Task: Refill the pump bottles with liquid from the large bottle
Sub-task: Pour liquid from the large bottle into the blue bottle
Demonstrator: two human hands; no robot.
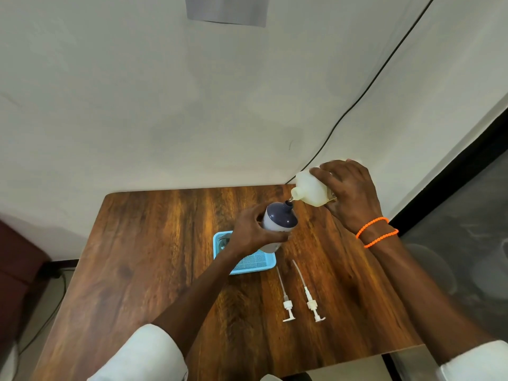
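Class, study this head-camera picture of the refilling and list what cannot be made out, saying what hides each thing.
- Fill level of the pump bottle: head view, its wall is opaque and the left hand wraps it.
- Label on the large bottle: covered by the right hand.
- Contents at the far end of the blue tray: behind the left hand and wrist.
- Second pump bottle: not seen, though two pumps lie loose.

Blue tray [220,239] partly behind forearm
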